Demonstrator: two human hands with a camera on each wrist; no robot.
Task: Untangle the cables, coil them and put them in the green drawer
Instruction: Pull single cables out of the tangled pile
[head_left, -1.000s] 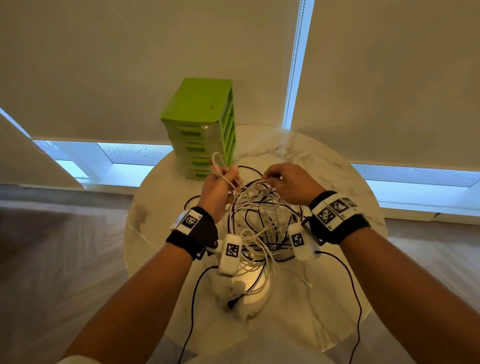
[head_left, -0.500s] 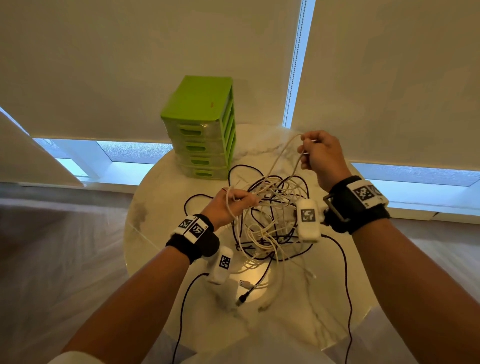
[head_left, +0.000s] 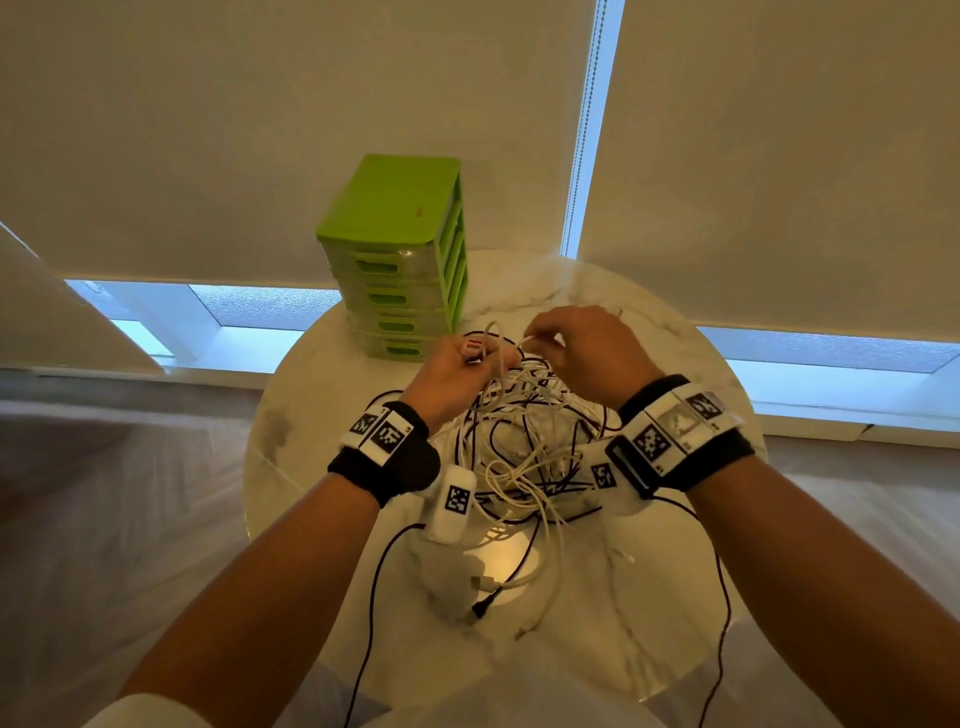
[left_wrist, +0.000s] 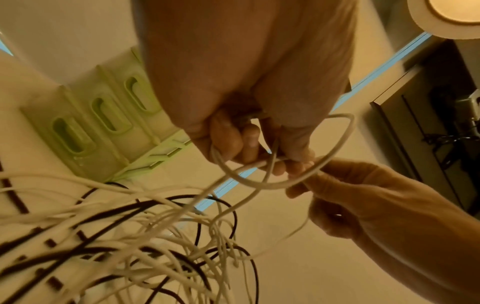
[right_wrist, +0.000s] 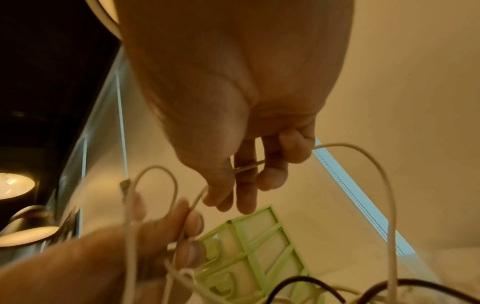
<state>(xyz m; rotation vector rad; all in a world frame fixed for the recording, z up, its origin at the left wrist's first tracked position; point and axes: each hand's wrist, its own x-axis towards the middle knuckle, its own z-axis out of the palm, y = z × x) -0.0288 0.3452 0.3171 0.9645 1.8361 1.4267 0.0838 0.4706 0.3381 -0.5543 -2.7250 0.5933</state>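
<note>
A tangle of white and black cables (head_left: 524, 457) lies on the round marble table (head_left: 649, 623) and hangs up from it. My left hand (head_left: 457, 371) grips small loops of one white cable (left_wrist: 272, 181) just above the pile. My right hand (head_left: 576, 348) is right beside it and pinches the same white cable (right_wrist: 249, 166) between thumb and fingers. The green drawer unit (head_left: 400, 260) stands at the table's far edge, just behind my left hand, its drawers closed.
A black plug end (head_left: 480, 605) and a white connector lie on the table near me. Thin black leads hang over the table's front edge on both sides. Roller blinds cover the windows behind the table.
My right hand came down and left from its raised pull and now meets the left hand. My left hand rose and moved toward the drawer unit with the white loops.
</note>
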